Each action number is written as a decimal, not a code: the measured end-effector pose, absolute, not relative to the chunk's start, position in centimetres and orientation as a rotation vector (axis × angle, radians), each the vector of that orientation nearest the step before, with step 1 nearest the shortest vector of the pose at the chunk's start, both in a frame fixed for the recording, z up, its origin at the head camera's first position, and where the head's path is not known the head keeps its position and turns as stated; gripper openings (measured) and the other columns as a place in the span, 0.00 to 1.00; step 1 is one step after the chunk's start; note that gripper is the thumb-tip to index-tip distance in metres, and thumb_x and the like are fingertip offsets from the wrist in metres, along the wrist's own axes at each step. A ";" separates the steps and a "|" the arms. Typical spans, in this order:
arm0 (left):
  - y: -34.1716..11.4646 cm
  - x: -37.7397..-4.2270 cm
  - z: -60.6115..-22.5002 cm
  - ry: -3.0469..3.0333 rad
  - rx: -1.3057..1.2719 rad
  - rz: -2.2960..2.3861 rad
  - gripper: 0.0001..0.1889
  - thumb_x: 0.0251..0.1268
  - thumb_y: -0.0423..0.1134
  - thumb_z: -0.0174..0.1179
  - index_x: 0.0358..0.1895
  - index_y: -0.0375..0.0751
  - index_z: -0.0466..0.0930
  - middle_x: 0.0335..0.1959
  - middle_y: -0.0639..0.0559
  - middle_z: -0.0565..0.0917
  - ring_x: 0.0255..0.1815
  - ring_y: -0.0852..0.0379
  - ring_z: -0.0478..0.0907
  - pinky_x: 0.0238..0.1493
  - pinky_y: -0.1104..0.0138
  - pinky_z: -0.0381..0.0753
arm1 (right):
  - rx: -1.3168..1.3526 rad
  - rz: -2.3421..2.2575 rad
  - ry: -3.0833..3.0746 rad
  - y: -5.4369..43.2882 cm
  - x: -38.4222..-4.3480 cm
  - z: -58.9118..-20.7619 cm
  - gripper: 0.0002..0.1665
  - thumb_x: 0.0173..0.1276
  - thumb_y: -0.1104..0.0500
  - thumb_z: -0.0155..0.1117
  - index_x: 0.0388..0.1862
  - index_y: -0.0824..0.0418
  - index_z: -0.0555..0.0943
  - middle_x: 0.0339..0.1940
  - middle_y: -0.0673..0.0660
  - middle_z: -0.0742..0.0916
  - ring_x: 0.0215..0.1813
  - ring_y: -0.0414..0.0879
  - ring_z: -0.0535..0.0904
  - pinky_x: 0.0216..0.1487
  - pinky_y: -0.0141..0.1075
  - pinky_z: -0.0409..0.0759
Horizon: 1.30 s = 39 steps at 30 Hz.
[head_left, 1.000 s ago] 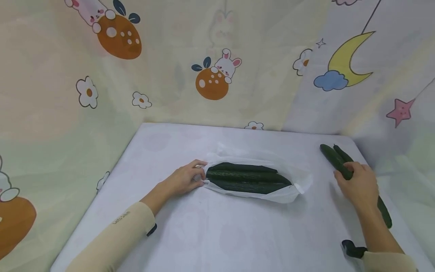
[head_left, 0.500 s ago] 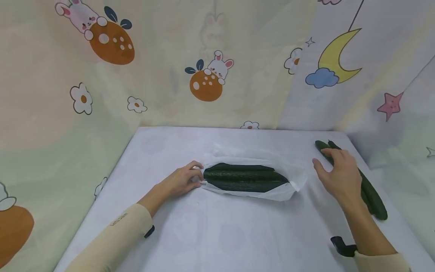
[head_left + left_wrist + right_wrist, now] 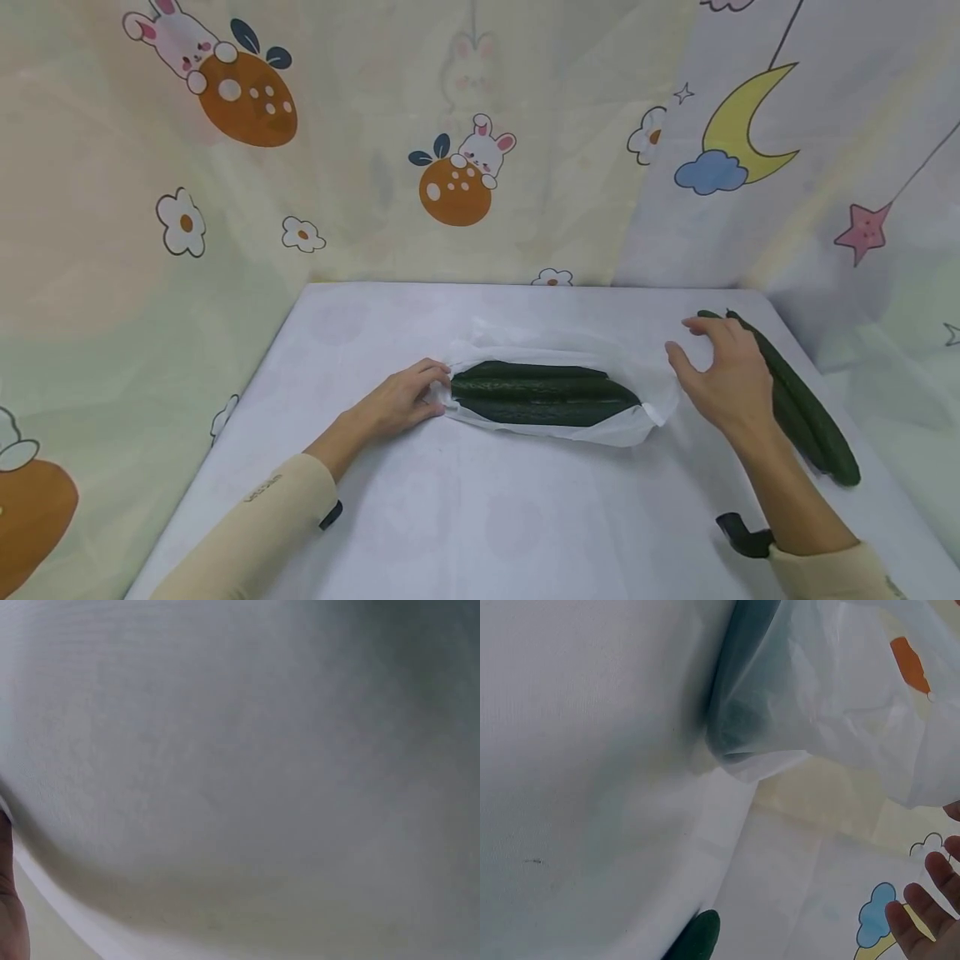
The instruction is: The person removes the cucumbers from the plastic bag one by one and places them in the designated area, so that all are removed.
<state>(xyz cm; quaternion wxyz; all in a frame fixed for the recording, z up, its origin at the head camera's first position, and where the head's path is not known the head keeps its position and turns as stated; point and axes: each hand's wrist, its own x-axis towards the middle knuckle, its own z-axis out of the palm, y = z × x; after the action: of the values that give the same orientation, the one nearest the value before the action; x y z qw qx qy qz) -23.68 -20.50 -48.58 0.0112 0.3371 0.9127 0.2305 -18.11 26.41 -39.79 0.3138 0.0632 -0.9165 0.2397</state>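
A thin white plastic bag [image 3: 585,354] lies in the middle of the table with several dark green cucumbers [image 3: 543,396] inside it, side by side. At the bag's left end my left hand [image 3: 408,398] pinches its edge; only a sliver of that hand shows in the left wrist view. My right hand [image 3: 723,379] hangs over the table between the bag and two loose cucumbers [image 3: 806,412], fingers spread and nothing held. It covers part of those cucumbers in the head view. In the right wrist view its fingers [image 3: 919,926] appear relaxed beside the bag.
The white table [image 3: 480,517] ends at a patterned cloth backdrop [image 3: 352,150] behind and at both sides. Beige sleeves [image 3: 251,525] cover both forearms, and a dark strap piece [image 3: 742,535] sticks out by the right wrist.
My right hand has let go of a cucumber, which now lies beside the other one on the right, and has moved left with fingers spread. The left hand stays at the bag's edge.
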 end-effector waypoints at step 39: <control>-20.5 -23.8 -49.5 2.892 1.043 0.741 0.05 0.70 0.51 0.67 0.39 0.60 0.82 0.69 0.61 0.74 0.46 0.63 0.78 0.51 0.60 0.79 | 0.621 0.833 -2.353 19.0 -19.6 -38.4 0.25 0.62 0.61 0.77 0.57 0.61 0.82 0.52 0.58 0.85 0.56 0.53 0.79 0.57 0.53 0.80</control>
<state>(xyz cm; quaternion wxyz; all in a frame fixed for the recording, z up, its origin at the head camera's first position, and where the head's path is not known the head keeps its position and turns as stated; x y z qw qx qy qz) -23.82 -20.54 -49.46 -0.0103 0.3298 0.9144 0.2344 -19.61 18.95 -38.43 0.2808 0.2316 -0.8780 0.3109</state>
